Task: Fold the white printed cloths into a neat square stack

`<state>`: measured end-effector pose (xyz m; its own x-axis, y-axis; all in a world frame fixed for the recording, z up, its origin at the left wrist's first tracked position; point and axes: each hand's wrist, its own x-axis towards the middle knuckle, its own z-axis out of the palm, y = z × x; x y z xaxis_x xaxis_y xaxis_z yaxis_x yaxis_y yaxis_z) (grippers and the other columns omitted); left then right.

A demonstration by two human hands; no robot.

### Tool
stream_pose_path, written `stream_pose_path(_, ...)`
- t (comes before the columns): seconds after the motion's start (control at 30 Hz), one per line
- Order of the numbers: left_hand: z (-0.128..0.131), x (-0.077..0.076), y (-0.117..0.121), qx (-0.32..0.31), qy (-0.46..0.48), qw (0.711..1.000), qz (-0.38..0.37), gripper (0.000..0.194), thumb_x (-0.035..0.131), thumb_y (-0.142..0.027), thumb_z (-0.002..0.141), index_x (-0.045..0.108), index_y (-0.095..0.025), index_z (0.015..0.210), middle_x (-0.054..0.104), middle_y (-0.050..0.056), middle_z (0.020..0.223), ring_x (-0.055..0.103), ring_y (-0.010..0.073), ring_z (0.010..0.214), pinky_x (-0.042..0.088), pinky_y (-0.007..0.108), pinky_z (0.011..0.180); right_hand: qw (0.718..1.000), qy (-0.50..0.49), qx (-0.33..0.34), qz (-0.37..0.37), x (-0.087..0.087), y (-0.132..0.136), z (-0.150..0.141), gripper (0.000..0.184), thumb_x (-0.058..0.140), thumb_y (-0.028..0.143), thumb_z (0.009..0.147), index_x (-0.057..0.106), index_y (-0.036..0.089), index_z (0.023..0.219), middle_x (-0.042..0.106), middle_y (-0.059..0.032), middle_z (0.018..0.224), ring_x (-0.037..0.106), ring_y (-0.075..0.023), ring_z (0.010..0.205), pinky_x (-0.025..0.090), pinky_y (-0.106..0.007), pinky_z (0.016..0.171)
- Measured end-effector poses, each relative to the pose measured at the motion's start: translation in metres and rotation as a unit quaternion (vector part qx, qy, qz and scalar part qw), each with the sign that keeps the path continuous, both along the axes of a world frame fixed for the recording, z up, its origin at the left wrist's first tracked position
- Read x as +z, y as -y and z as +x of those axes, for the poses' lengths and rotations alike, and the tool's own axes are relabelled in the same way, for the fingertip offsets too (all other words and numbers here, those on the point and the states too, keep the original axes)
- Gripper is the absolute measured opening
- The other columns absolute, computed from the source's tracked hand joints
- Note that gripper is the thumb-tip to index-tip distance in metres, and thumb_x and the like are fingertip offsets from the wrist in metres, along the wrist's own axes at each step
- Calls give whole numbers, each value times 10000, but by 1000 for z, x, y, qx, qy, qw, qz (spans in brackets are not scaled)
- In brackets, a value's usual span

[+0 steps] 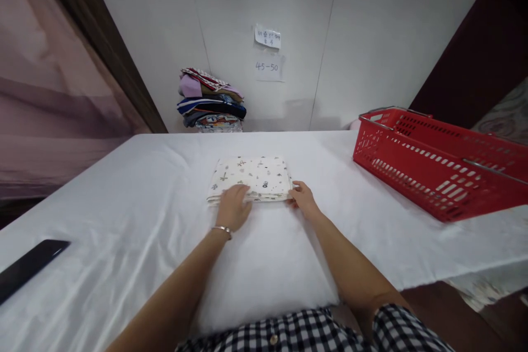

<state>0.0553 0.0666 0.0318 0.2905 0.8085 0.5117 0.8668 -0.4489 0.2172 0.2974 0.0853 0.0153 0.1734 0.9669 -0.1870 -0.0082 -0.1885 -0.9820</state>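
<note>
A folded white cloth with small printed figures lies in the middle of the white-covered table. My left hand rests on its near left edge, fingers together and curled over the fabric; a thin bracelet circles that wrist. My right hand touches the cloth's near right corner, with the fingertips pressed against the edge. Both forearms reach forward from my checked shirt at the bottom of the view.
A red plastic basket stands on the right side of the table. A stack of folded coloured clothes sits at the back against the white wall under two paper notes. A dark phone lies at the near left.
</note>
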Motion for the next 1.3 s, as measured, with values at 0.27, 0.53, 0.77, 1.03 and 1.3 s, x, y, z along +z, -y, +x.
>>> stream_pose_path(0.27,66,-14,-21,-73,-66,994,-52,371,534,-306,794,549,-213,1153,580,84,1178,492,251,1111,362,431,937,999,44,9,10,-10,-8,6,435,576,222,694,468,196,1115,556,38,722,538,-80,427,289,-155,314)
stream_pose_path(0.53,71,-12,-19,-78,-103,991,-27,379,554,-267,784,540,-215,1159,570,85,1176,482,249,1107,368,424,924,998,52,31,-1,-12,-12,9,435,605,234,701,461,198,1109,579,40,712,525,-70,416,302,-159,330)
stream_pose_path(0.77,104,-9,-22,-93,-134,985,-48,362,522,-230,801,516,-224,1163,566,68,1168,476,236,1081,344,424,944,998,30,47,15,-7,-10,15,366,642,291,696,509,165,1013,507,83,461,431,-70,340,294,-162,341)
stream_pose_path(1.03,113,-12,-22,-44,-158,984,-62,358,372,-100,830,516,-190,1145,568,104,1134,495,250,1032,391,413,848,998,37,24,49,-17,-16,18,173,585,302,689,584,173,804,551,50,523,490,-86,431,373,-180,406)
stream_pose_path(1.3,109,-11,-28,-38,-171,981,-78,349,348,-114,859,511,-189,1158,585,93,1109,515,234,1014,438,357,769,986,82,-36,141,-25,-17,21,333,479,264,774,589,204,1082,631,-33,1095,575,-154,988,488,-291,815)
